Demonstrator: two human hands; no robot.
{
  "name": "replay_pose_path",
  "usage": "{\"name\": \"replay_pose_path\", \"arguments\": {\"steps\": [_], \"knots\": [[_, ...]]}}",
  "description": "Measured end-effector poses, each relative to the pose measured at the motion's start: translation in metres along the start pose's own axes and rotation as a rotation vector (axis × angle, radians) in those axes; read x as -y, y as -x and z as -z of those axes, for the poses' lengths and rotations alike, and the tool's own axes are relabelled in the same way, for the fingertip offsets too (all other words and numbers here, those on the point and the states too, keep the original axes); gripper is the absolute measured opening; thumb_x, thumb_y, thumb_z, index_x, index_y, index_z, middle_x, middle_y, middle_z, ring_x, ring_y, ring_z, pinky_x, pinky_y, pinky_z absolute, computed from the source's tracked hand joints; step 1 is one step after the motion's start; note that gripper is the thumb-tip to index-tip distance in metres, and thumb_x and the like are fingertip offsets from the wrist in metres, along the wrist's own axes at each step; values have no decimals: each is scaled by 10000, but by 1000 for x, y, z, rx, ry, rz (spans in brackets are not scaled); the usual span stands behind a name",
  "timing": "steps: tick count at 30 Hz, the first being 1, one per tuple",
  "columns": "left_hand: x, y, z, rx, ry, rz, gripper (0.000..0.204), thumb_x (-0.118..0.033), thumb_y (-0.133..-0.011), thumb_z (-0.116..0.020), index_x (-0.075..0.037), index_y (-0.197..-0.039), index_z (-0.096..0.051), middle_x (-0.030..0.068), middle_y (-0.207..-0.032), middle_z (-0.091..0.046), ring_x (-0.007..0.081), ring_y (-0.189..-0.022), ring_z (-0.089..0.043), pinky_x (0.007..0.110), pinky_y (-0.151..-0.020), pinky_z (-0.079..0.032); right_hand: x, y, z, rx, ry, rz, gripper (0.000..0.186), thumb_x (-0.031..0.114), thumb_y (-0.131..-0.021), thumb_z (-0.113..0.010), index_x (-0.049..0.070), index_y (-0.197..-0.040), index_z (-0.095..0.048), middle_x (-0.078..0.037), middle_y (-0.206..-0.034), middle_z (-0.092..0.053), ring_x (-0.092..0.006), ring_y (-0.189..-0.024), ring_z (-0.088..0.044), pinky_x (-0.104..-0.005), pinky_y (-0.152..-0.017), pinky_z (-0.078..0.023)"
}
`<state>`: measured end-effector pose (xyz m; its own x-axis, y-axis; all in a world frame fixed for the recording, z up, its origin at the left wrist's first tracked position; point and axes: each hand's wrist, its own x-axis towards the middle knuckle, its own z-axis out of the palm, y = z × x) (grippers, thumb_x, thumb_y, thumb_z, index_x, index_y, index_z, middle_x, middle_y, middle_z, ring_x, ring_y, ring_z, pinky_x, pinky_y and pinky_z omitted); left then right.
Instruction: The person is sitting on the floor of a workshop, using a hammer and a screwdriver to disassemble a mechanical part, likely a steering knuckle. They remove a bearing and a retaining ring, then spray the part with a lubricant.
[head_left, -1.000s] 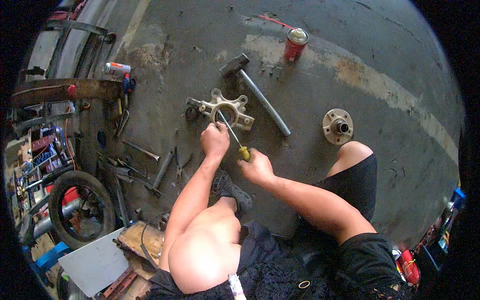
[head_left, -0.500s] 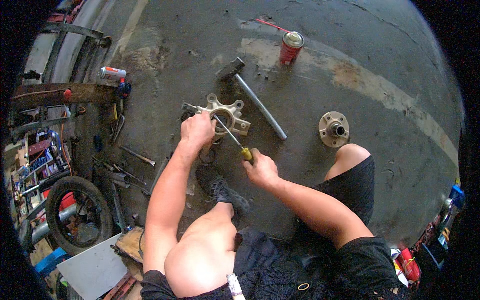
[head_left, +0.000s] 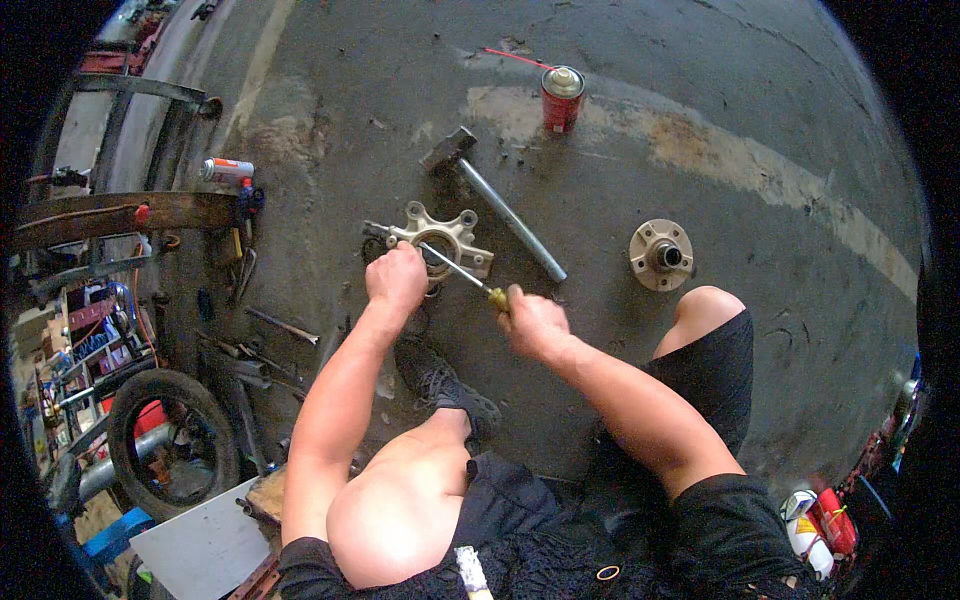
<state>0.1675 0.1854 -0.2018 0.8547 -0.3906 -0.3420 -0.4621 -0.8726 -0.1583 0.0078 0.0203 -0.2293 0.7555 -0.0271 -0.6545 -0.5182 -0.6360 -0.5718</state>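
Note:
A pale metal steering knuckle (head_left: 438,226) with a round bore and several lugs rests on the floor in front of me. My left hand (head_left: 397,277) is closed on its near-left side, with the fingertips partly hidden. A screwdriver (head_left: 498,298) with a yellow handle slants from my right hand (head_left: 537,324) up to the bore. Its tip lies at the bore's left rim, close to my left fingers; exact contact cannot be made out. My right fingers wrap the handle's end. Just right of the knuckle lies a hammer (head_left: 510,219) with a metal handle.
A flanged wheel hub (head_left: 661,255) stands on the floor at right. Farther off is a red spray can (head_left: 563,100) with a red straw. Another can (head_left: 227,171), loose tools (head_left: 283,325) and a tyre (head_left: 125,425) lie to the left. My shoe (head_left: 440,385) is close below the knuckle.
My right hand has shifted slightly right and away from me, so the screwdriver lies at a flatter slant. My left hand stays on the knuckle. The whole view has shifted a little.

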Motion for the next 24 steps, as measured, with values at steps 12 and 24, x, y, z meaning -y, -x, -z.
{"name": "replay_pose_path", "arguments": {"steps": [12,24], "knots": [[0,-6,-4,74,-88,-44,202,-156,-876,-503,-15,-905,-646,178,-824,-720,317,-787,-724,427,-692,-580,22,19,-16,306,-725,-95,346,299,-831,-684,-7,-957,-583,-159,-791,-619,-248,-665,-592,-383,-580,-465],[7,-13,-10,-28,-65,-88,173,-165,-854,-542,-33,-831,-652,175,-766,-712,315,-720,-722,436,-650,-583,35,16,-59,-69,-537,-120,483,397,-935,-563,-44,-1130,-542,-309,-1022,-649,-465,-1009,-621,-505,-867,-490]]}}
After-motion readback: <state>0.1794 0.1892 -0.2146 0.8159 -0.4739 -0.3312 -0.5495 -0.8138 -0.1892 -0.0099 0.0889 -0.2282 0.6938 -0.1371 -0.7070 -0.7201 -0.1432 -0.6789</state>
